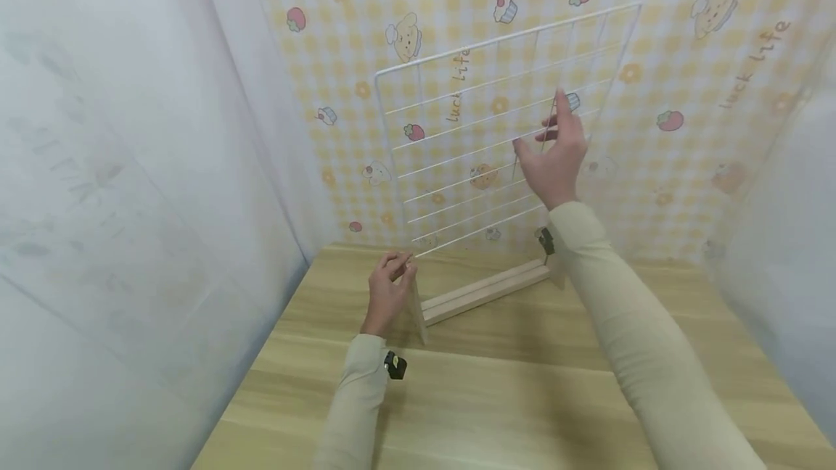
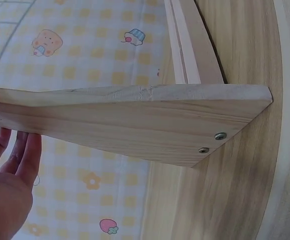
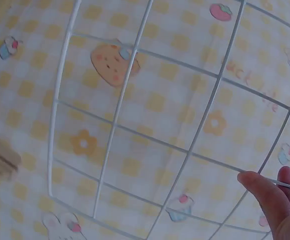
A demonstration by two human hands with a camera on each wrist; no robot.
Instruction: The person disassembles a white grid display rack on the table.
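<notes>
A white wire grid panel (image 1: 496, 42) stands tilted over a pale wooden stand (image 1: 486, 292), in front of the patterned backdrop. With thumb and fingers, my right hand (image 1: 558, 158) holds a wire in the panel's right half; the right wrist view shows the thumb (image 3: 257, 185) against that wire. My left hand (image 1: 388, 289) grips the upper end of the stand's left side board (image 2: 110, 117), close to the panel's lower left corner. Two screw heads (image 2: 220, 136) show near the board's foot. The stand's right end is partly hidden behind my right sleeve.
The wood-grain table (image 1: 496, 397) lies under the stand. Behind it hangs a yellow checked cloth (image 1: 653, 223) with cartoon prints. A white sheet (image 1: 130, 165) closes the left side, another pale sheet (image 1: 784, 238) the right. A small black camera (image 1: 395, 365) sits at my left wrist.
</notes>
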